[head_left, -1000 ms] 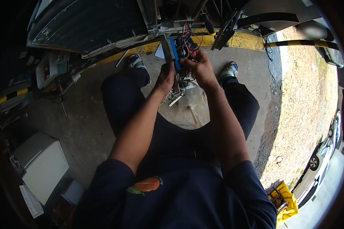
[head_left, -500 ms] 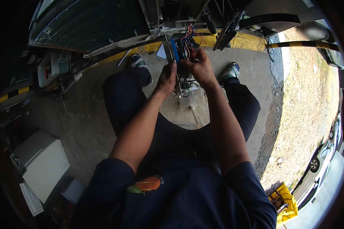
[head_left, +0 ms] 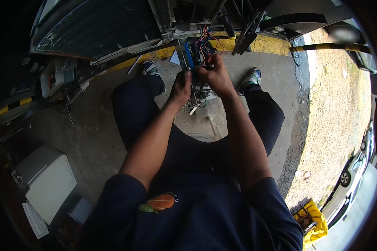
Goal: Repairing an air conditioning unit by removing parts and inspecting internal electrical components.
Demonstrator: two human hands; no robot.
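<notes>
Head view, looking straight down: both hands are up at the open grey metal air-conditioning unit, right where a bundle of red, blue and black wires spills out. The left hand has its grip closed around the lower end of a slim blue flat part that stands upright just beside the wires. The right hand is in among the wires, fingers curled and pinched on them; which wire it has, I cannot tell. Below the hands, small white and metal parts lie on the grey concrete floor between the person's two pale sports shoes. A yellow painted kerb runs behind the unit. Off to the left, a white box-shaped casing sits on the floor, well apart from the hands.
</notes>
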